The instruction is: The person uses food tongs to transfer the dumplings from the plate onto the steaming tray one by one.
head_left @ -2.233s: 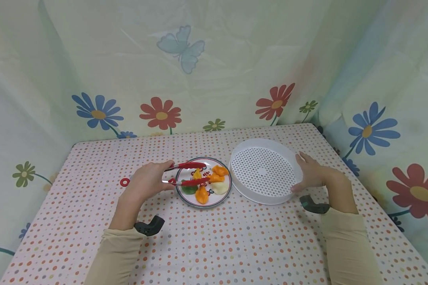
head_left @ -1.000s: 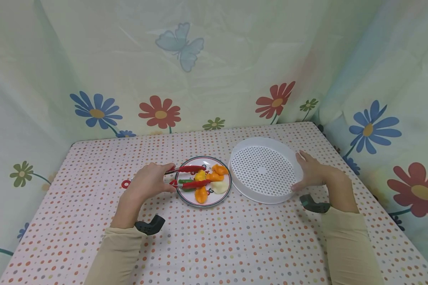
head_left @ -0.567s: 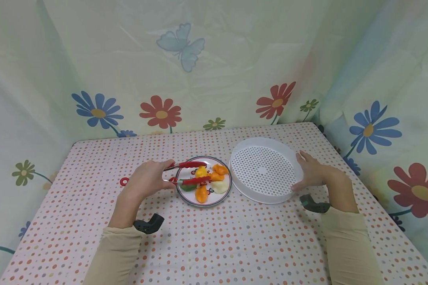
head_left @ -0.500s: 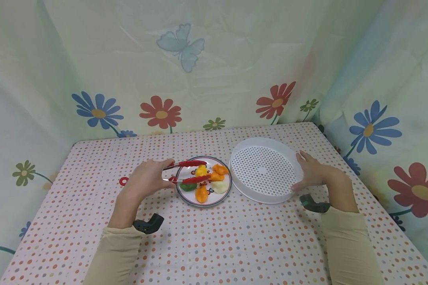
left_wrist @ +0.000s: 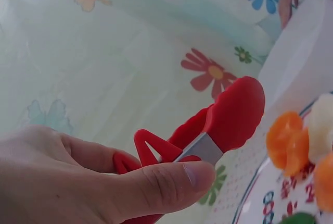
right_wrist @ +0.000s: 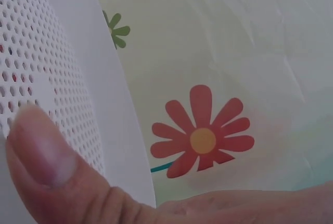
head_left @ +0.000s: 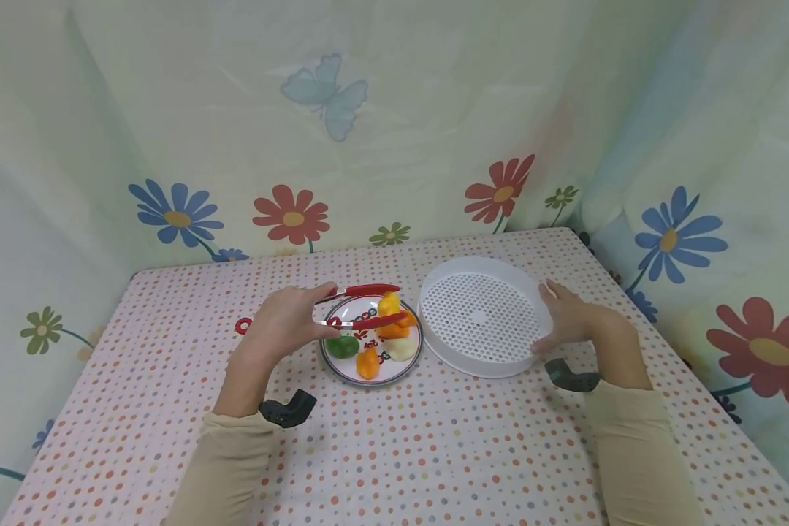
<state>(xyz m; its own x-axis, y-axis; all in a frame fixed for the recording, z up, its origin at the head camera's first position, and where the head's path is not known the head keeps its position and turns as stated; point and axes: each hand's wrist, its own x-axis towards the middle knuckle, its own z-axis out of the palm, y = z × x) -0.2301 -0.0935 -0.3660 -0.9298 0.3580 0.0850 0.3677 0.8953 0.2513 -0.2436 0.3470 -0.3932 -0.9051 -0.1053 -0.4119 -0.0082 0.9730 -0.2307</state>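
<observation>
My left hand [head_left: 283, 325] holds a pair of kitchen tongs [left_wrist: 223, 125] with red tips, spread apart over the plate [head_left: 342, 376] in the head view. Between their tips sits a yellow pepper [head_left: 388, 303]; whether it is clear of the plate I cannot tell. Below lie a green pepper [head_left: 343, 347], orange peppers [head_left: 367, 362] and a pale piece [head_left: 402, 349]. The left wrist view shows the tongs beside orange pieces [left_wrist: 287, 145]. My right hand [head_left: 575, 321] holds the right side of a round white sieve [head_left: 480, 369], its thumb [right_wrist: 47, 151] large in the right wrist view.
The plate and the sieve stand side by side on a dotted tablecloth [head_left: 394, 453]. A floral curtain [head_left: 421, 131] hangs behind the table and on both sides. The tongs' red ring [head_left: 242, 326] sticks out behind my left hand.
The tongs have gone from low over the plate, spread around the yellow pepper, up and to the right, and the yellow pepper has shifted with them. My right hand stays at the sieve.
</observation>
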